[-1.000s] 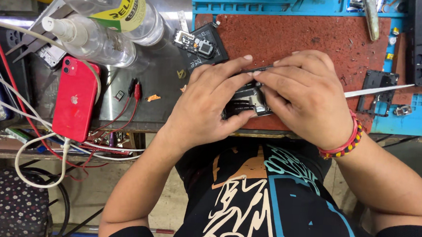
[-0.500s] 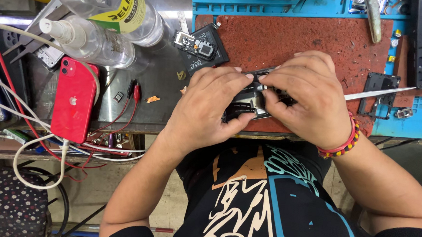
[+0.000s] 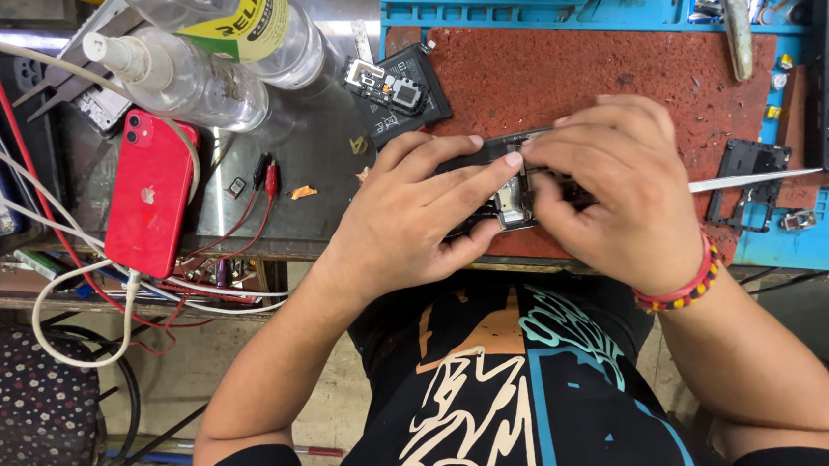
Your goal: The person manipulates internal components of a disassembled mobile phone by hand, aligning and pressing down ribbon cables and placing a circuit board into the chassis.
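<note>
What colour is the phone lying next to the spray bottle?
Red. The phone lies back up beside the clear spray bottle; the head view shows it clearly.

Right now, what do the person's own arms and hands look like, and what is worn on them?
Both arms are bare to above the elbow, with no gloves or rings visible. The right hand has a beaded bracelet of red and yellow beads at the wrist. The left hand wears nothing. A black printed T-shirt covers the torso.
</note>
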